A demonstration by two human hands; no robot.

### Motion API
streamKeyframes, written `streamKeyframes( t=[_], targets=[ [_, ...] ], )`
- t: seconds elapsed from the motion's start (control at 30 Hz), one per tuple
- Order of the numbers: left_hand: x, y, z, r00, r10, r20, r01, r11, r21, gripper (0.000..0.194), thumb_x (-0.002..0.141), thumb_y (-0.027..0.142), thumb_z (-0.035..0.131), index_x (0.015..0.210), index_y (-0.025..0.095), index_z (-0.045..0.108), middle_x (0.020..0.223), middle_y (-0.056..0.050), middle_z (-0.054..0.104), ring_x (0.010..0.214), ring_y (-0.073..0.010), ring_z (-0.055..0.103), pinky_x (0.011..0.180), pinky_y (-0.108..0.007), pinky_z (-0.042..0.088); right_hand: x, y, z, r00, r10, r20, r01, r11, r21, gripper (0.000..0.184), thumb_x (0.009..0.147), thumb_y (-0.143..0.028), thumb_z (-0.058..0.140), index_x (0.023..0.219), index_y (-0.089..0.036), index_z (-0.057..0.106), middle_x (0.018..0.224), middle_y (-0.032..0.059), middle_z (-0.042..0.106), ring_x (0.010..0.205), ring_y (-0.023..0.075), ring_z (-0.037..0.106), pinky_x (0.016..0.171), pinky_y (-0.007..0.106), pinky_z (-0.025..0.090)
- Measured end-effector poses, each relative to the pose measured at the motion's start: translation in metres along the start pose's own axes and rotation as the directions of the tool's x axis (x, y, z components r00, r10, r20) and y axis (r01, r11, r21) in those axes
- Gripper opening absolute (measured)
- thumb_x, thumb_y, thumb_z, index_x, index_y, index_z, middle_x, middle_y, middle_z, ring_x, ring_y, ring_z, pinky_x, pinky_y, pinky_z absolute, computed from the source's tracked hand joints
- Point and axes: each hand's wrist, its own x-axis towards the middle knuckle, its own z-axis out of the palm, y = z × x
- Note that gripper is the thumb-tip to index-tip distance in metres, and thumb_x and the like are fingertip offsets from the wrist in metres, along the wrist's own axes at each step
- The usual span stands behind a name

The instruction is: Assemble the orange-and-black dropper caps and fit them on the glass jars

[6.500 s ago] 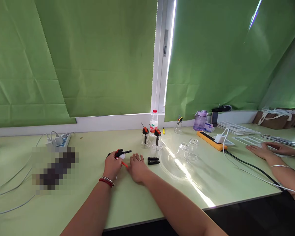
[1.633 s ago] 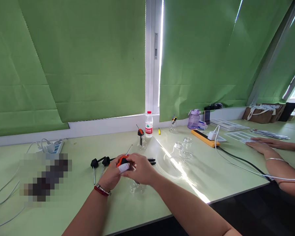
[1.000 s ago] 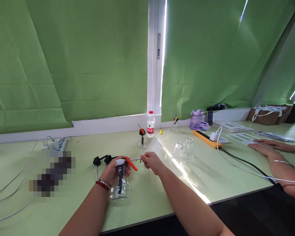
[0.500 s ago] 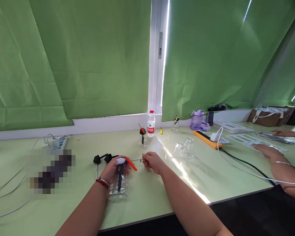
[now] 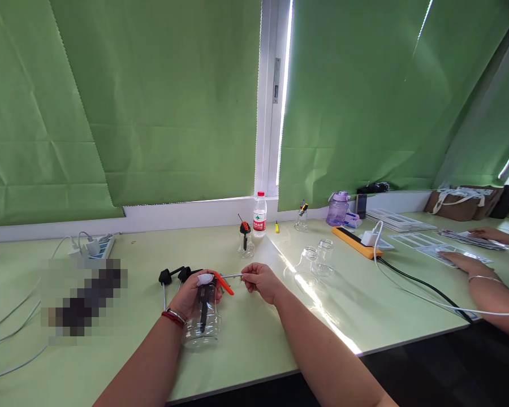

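My left hand (image 5: 192,292) is closed around the neck of a clear glass jar (image 5: 201,333), and a white wrap covers one of its fingertips. A dark part (image 5: 204,311) hangs inside the jar, and an orange lever (image 5: 224,283) sticks out beside my fingers. From the jar's top a thin metal rod (image 5: 233,276) reaches right, its far end pinched in the fingers of my right hand (image 5: 261,281). Just left of my left hand lie two black-headed pieces with thin metal rods, the outer black head (image 5: 165,276) fully showing. My left fingers partly hide the jar's top.
Behind my hands stands a small glass jar with a black and orange top (image 5: 245,240), near a water bottle (image 5: 259,215). Two clear glass jars (image 5: 324,259) are to the right, before an orange power strip (image 5: 356,243). A co-worker's hand (image 5: 458,260) rests on flat sheets.
The view has shifted slightly. Both my hands keep their grips on the jar and the rod, with little visible movement. The co-worker's hands have shifted slightly over the sheets.
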Motion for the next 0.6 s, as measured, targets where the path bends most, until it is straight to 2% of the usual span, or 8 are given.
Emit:
streamKeyframes(
  t=[0.07,0.17,0.33,0.4,0.47,0.53,0.57,0.6],
  targets=[
    [-0.0001,-0.0002,-0.0003,1.000,0.004,-0.006,-0.004,1.000,0.002,0.016,0.068,0.024,0.063,0.079,0.013,0.061,0.063,-0.005,0.064,0.052,-0.0203,0.063,0.051,-0.031,0.048,-0.0014,-0.0009,0.0011,1.000,0.011,0.003,-0.011,0.999,0.030,0.031,0.063,-0.036,0.073,0.074,-0.015,0.055,0.059,-0.0015,0.059,0.044,0.0074,0.050,0.042,0.021,0.038],
    [-0.0008,0.0000,0.0004,1.000,-0.002,0.004,0.002,1.000,0.008,0.015,0.069,0.025,0.063,0.079,0.014,0.061,0.063,-0.005,0.065,0.052,-0.0201,0.062,0.053,-0.031,0.048,-0.0013,-0.0001,0.0021,1.000,0.014,-0.014,-0.015,1.000,-0.020,0.033,0.067,-0.045,0.067,0.067,-0.015,0.052,0.054,-0.0020,0.057,0.038,0.0064,0.044,0.037,0.021,0.031],
    [-0.0025,-0.0003,0.0025,1.000,-0.004,0.007,0.004,1.000,0.017,0.016,0.069,0.025,0.062,0.079,0.013,0.062,0.063,-0.006,0.066,0.051,-0.0195,0.062,0.052,-0.031,0.047,0.0037,0.0051,0.0009,0.992,-0.104,-0.072,0.101,0.994,-0.042,0.027,0.057,-0.032,0.074,0.068,-0.015,0.056,0.054,-0.0036,0.055,0.046,0.0074,0.048,0.046,0.023,0.039],
    [-0.0028,0.0001,0.0023,1.000,0.002,0.013,-0.002,1.000,0.001,0.015,0.070,0.025,0.062,0.079,0.013,0.062,0.063,-0.006,0.065,0.051,-0.0189,0.062,0.051,-0.030,0.047,0.0055,0.0066,-0.0005,0.986,-0.125,-0.109,0.118,0.991,-0.066,0.022,0.059,-0.028,0.071,0.071,-0.016,0.057,0.055,-0.0037,0.055,0.049,0.0086,0.050,0.051,0.024,0.042],
    [-0.0030,0.0017,0.0017,1.000,0.016,0.002,-0.016,1.000,-0.014,0.014,0.069,0.024,0.062,0.079,0.013,0.062,0.063,-0.005,0.065,0.051,-0.0190,0.062,0.052,-0.030,0.048,0.0060,0.0074,-0.0015,0.976,-0.142,-0.168,0.104,0.971,-0.216,0.013,0.066,-0.024,0.064,0.072,-0.016,0.057,0.057,-0.0029,0.055,0.050,0.0095,0.050,0.052,0.025,0.041],
    [-0.0032,0.0043,0.0008,0.998,0.046,-0.046,-0.047,0.998,-0.030,0.014,0.067,0.022,0.062,0.079,0.013,0.062,0.063,-0.005,0.065,0.052,-0.0197,0.063,0.051,-0.031,0.049,0.0051,0.0073,-0.0010,0.960,-0.215,-0.177,0.100,0.859,-0.502,0.004,0.071,-0.020,0.057,0.072,-0.017,0.059,0.062,-0.0006,0.059,0.054,0.0107,0.053,0.054,0.025,0.041],
    [-0.0032,0.0057,0.0001,0.995,0.059,-0.074,-0.062,0.997,-0.040,0.014,0.067,0.022,0.062,0.078,0.013,0.062,0.063,-0.005,0.065,0.052,-0.0201,0.063,0.050,-0.031,0.049,0.0042,0.0069,0.0001,0.955,-0.263,-0.139,0.108,0.744,-0.660,0.007,0.073,-0.018,0.055,0.071,-0.017,0.061,0.067,0.0009,0.061,0.058,0.0116,0.055,0.056,0.025,0.040],
    [-0.0031,0.0070,-0.0006,0.992,0.068,-0.104,-0.074,0.996,-0.055,0.014,0.066,0.021,0.062,0.077,0.013,0.062,0.062,-0.005,0.065,0.052,-0.0205,0.063,0.048,-0.030,0.048,0.0032,0.0063,0.0019,0.953,-0.295,-0.071,0.122,0.586,-0.801,0.011,0.074,-0.016,0.053,0.072,-0.018,0.063,0.072,0.0020,0.064,0.064,0.0126,0.057,0.059,0.025,0.040]
  ],
)
